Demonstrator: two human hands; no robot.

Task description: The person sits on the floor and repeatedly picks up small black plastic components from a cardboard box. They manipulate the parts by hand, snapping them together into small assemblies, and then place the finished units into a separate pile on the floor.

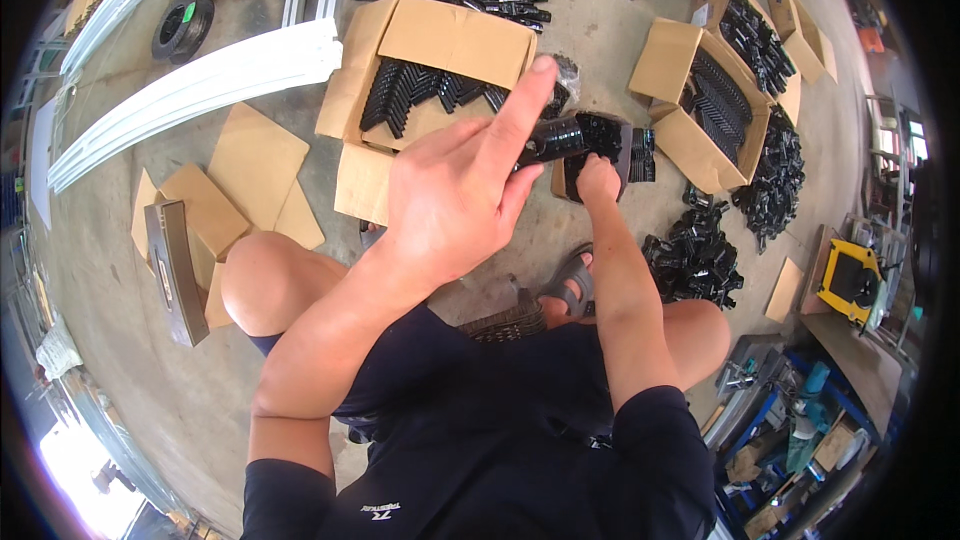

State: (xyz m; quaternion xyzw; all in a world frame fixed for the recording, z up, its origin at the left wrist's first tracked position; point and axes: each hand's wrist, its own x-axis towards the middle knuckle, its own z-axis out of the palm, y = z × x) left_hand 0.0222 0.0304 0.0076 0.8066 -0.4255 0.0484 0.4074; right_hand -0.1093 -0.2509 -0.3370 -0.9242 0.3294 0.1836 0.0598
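My left hand (455, 185) is raised in the middle, its index finger stretched out and the rest curled round a glossy black part (555, 140), short and tube-like. Beyond it, my right hand (600, 180) reaches down to a small dark-sided box (625, 162) holding black parts. Its fingers are bent inward, and their tips are hidden, so what they grip does not show. Past the left hand stands an open cardboard box (455, 35) with angled black pieces (395, 100) lined up in rows inside.
At the right, another open carton (715, 175) holds rows of black pieces. Loose black parts (695, 255) lie in heaps beside it. White panels (200, 90) and flattened cardboard (255, 165) lie at the left, near a long brown box (175, 275). A yellow-framed item (850, 280) stands far right.
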